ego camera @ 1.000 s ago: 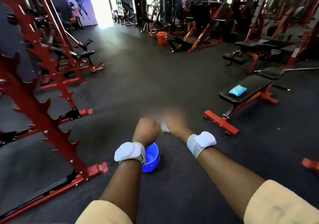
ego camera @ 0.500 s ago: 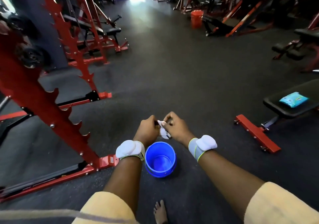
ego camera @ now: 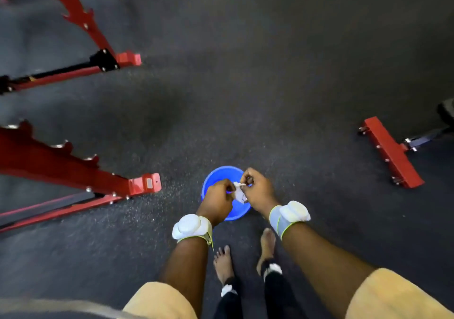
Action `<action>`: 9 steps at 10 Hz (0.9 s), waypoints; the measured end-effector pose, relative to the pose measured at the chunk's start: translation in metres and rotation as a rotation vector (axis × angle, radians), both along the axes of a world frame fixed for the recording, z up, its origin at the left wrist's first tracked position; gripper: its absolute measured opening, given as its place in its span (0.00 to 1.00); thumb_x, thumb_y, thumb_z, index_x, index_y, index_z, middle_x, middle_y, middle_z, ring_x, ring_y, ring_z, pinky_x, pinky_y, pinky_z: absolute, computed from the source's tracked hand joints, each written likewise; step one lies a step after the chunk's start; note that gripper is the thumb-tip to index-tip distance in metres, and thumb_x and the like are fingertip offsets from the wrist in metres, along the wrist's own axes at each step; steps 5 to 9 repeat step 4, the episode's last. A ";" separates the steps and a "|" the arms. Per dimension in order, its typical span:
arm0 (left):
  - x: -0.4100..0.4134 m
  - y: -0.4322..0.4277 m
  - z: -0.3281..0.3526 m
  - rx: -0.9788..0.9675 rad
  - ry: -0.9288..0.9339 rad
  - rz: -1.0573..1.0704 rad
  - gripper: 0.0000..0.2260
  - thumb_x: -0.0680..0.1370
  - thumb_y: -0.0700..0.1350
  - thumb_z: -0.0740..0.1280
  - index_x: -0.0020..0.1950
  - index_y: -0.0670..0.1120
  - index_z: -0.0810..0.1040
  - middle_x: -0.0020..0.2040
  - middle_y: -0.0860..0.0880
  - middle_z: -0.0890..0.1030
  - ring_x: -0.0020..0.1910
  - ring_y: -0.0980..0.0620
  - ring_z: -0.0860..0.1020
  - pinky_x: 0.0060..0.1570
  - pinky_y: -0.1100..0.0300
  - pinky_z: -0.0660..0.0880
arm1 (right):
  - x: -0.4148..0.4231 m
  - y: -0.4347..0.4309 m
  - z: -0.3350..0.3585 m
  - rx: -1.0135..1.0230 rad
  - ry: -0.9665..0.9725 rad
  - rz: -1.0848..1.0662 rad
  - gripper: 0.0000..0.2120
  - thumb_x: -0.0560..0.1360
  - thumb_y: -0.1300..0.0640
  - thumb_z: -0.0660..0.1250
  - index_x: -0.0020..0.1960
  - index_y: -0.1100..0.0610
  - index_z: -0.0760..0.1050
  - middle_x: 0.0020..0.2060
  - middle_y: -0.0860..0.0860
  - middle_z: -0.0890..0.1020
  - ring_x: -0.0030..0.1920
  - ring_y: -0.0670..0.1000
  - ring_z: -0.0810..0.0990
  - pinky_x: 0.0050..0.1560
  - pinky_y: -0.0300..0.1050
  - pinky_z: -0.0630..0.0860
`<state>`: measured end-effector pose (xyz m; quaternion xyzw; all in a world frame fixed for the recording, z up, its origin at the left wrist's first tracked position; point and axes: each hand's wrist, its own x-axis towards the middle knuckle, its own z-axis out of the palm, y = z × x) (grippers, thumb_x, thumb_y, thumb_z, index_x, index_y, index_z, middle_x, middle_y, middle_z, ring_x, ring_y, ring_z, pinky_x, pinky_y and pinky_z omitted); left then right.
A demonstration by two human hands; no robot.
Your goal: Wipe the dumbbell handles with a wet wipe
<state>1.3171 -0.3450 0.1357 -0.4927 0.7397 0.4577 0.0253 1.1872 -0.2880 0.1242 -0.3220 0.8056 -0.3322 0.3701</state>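
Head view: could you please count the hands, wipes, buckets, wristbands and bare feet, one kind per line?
Hands: 2 (left hand, right hand)
Wipe: 1
Bucket: 1
Wristbands: 2
Bare feet: 2
Total: 8

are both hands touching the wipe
Touching. The head view shows the left hand and the right hand each pinching the wipe between them, above the blue bucket.

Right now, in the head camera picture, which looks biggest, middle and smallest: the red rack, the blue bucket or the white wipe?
1. red rack: biggest, even though the picture's edge cuts it off.
2. blue bucket: middle, partly hidden.
3. white wipe: smallest, pinched between left hand and right hand.
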 end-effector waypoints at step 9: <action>-0.037 -0.011 -0.327 0.232 -0.168 0.187 0.17 0.78 0.37 0.64 0.67 0.42 0.76 0.61 0.40 0.81 0.62 0.42 0.78 0.63 0.50 0.73 | -0.021 -0.027 -0.350 0.206 -0.237 -0.054 0.12 0.69 0.72 0.67 0.45 0.56 0.78 0.40 0.50 0.81 0.42 0.49 0.79 0.49 0.44 0.78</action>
